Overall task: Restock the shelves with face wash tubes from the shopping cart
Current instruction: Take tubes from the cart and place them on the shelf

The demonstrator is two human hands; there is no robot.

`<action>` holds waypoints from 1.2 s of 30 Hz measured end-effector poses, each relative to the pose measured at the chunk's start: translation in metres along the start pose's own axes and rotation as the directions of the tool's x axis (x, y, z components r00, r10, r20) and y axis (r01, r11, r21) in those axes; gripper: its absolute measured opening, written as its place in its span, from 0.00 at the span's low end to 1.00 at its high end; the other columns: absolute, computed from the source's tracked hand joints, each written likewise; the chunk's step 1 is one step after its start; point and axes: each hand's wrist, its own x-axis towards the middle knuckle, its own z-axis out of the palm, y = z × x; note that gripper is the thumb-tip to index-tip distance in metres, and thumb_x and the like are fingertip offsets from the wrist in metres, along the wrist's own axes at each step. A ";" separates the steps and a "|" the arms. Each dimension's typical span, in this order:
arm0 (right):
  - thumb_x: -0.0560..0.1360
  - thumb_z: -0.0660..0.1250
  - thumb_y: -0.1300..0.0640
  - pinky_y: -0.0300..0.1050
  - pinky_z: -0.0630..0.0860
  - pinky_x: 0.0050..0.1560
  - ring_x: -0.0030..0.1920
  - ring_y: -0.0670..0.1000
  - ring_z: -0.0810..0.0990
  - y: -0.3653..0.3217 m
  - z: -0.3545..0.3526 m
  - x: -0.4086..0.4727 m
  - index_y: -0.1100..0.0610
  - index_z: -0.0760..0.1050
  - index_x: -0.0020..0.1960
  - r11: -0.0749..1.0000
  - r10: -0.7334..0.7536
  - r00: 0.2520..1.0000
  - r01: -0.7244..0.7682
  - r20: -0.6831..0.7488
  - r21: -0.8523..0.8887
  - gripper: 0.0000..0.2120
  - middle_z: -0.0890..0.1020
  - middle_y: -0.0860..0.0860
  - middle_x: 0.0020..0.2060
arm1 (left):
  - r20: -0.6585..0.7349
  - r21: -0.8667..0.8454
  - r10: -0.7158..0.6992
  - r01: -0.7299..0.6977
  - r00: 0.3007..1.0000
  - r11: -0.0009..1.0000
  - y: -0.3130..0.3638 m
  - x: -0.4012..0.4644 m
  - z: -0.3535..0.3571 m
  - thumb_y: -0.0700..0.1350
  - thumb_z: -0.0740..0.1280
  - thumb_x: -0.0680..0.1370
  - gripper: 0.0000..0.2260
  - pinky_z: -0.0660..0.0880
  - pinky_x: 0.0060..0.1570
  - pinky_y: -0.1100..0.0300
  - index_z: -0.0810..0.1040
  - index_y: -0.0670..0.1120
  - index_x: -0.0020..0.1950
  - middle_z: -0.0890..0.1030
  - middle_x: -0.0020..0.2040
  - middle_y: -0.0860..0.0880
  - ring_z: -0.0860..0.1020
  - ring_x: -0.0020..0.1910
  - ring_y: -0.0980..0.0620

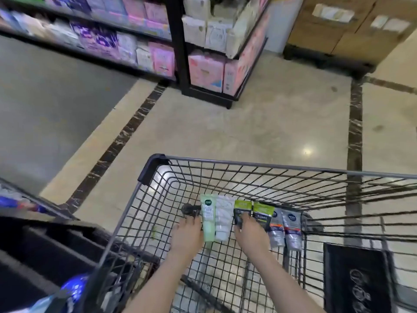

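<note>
Six tubes (228,219) lie in the cart (248,164) between and beyond both hands; left hand (187,237) rests flat beside them, right hand (251,232) lies with fingers straight on the dark tube (239,211).

I see a pale green tube (207,216), a white tube (223,219), two lime-and-black tubes (259,214), two silver tubes (291,229), a dark wire cart (158,168), and a beige floor (259,132) with dark marbled stripes.

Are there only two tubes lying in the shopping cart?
No, six tubes lie side by side on the shopping cart floor, from the light green tube to the silver tube.
</note>
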 end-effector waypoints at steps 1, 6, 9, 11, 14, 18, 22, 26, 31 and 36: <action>0.78 0.58 0.52 0.47 0.74 0.47 0.57 0.56 0.77 0.000 0.011 0.010 0.57 0.64 0.66 1.000 0.018 1.000 -0.019 0.023 0.013 0.19 0.76 0.54 0.59 | 0.018 -0.003 -0.005 0.005 1.000 1.000 -0.001 0.011 0.009 0.48 0.56 0.79 0.18 0.71 0.60 0.52 0.64 0.45 0.69 0.72 0.65 0.46 0.72 0.62 0.47; 0.79 0.57 0.51 0.47 0.74 0.46 0.57 0.58 0.77 -0.001 0.059 0.053 0.59 0.59 0.70 0.992 0.094 0.990 -0.102 0.108 0.074 0.22 0.76 0.57 0.59 | 0.096 -0.203 -0.090 0.108 0.991 0.973 -0.001 0.058 0.048 0.51 0.56 0.80 0.16 0.73 0.54 0.55 0.67 0.44 0.65 0.75 0.60 0.46 0.75 0.57 0.48; 0.79 0.58 0.51 0.45 0.74 0.44 0.56 0.58 0.79 -0.002 0.081 0.074 0.60 0.59 0.69 0.978 0.147 0.979 -0.165 0.141 0.126 0.22 0.78 0.57 0.55 | 0.137 -0.367 -0.126 0.169 0.982 0.915 0.000 0.081 0.069 0.52 0.58 0.79 0.17 0.73 0.52 0.56 0.68 0.43 0.63 0.76 0.58 0.45 0.76 0.56 0.46; 0.78 0.60 0.50 0.46 0.75 0.46 0.54 0.59 0.79 -0.002 0.094 0.084 0.61 0.57 0.70 0.946 0.181 0.968 -0.220 0.173 0.239 0.26 0.80 0.59 0.52 | 0.178 -0.448 -0.164 0.228 0.970 0.864 0.003 0.090 0.076 0.53 0.59 0.79 0.18 0.71 0.50 0.58 0.69 0.43 0.63 0.77 0.58 0.45 0.76 0.57 0.46; 0.77 0.62 0.48 0.45 0.74 0.45 0.52 0.59 0.80 0.000 0.110 0.093 0.63 0.55 0.71 0.876 0.246 0.940 -0.320 0.238 0.360 0.30 0.82 0.58 0.47 | 0.201 -0.550 -0.238 0.311 0.950 0.775 0.006 0.099 0.080 0.53 0.63 0.78 0.16 0.73 0.46 0.58 0.73 0.43 0.59 0.80 0.54 0.44 0.78 0.53 0.45; 0.76 0.64 0.49 0.43 0.69 0.39 0.49 0.58 0.80 -0.002 0.115 0.094 0.62 0.54 0.72 0.819 0.283 0.931 -0.360 0.232 0.447 0.32 0.82 0.57 0.44 | 0.223 -0.608 -0.276 0.355 0.935 0.710 0.011 0.103 0.082 0.52 0.67 0.75 0.16 0.73 0.40 0.60 0.74 0.43 0.57 0.81 0.52 0.44 0.80 0.49 0.44; 0.75 0.67 0.51 0.41 0.69 0.44 0.56 0.58 0.78 -0.005 0.110 0.090 0.62 0.56 0.73 0.739 0.307 0.921 -0.389 0.239 0.549 0.34 0.80 0.58 0.55 | 0.258 -0.628 -0.323 0.412 0.911 0.661 0.012 0.101 0.083 0.53 0.67 0.75 0.18 0.74 0.46 0.55 0.73 0.43 0.58 0.79 0.54 0.44 0.78 0.52 0.44; 0.72 0.71 0.50 0.42 0.71 0.52 0.59 0.56 0.77 -0.004 0.107 0.083 0.62 0.67 0.68 0.606 0.351 0.898 -0.435 0.267 0.666 0.30 0.78 0.56 0.60 | 0.268 -0.722 -0.340 0.422 0.901 0.549 0.005 0.091 0.084 0.51 0.69 0.73 0.19 0.76 0.48 0.52 0.73 0.44 0.60 0.79 0.54 0.44 0.78 0.51 0.45; 0.71 0.73 0.54 0.45 0.75 0.49 0.51 0.53 0.79 -0.002 0.088 0.056 0.61 0.69 0.64 0.485 0.336 0.899 -0.420 0.280 0.767 0.25 0.80 0.53 0.52 | 0.264 -0.810 -0.342 0.400 0.902 0.429 -0.003 0.069 0.060 0.48 0.70 0.74 0.19 0.76 0.49 0.53 0.69 0.45 0.61 0.80 0.54 0.46 0.79 0.51 0.47; 0.72 0.72 0.56 0.43 0.75 0.42 0.49 0.53 0.79 -0.010 0.058 0.020 0.57 0.67 0.61 0.433 0.257 0.937 -0.330 0.237 0.839 0.22 0.79 0.54 0.52 | 0.206 -0.873 -0.368 0.340 0.907 0.349 -0.008 0.036 0.027 0.47 0.70 0.74 0.19 0.75 0.50 0.55 0.69 0.47 0.62 0.80 0.53 0.48 0.79 0.50 0.48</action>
